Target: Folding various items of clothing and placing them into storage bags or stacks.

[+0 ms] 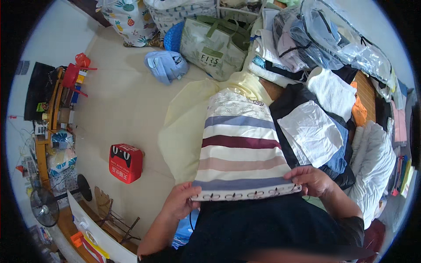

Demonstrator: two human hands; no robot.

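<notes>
A striped garment (241, 164) in white, blue, maroon and pink is stretched out in front of me, with a patterned band along its near edge. My left hand (180, 199) pinches the left corner of that edge between thumb and fingers. At the right corner, my right hand (310, 180) grips the same edge. Under and beyond it spreads a pale yellow cloth (182, 127), hanging down on the left side. To the right lie a white folded cloth (311, 131) and dark clothes (283, 103).
A red box-shaped stool (126, 163) stands on the tiled floor at left. Farther back are a light blue bag (166, 65) and a green tote bag (212, 48). Clear plastic covers (342, 39) top a clothes pile. A white quilt (372, 162) lies at right, a fan (44, 207) at lower left.
</notes>
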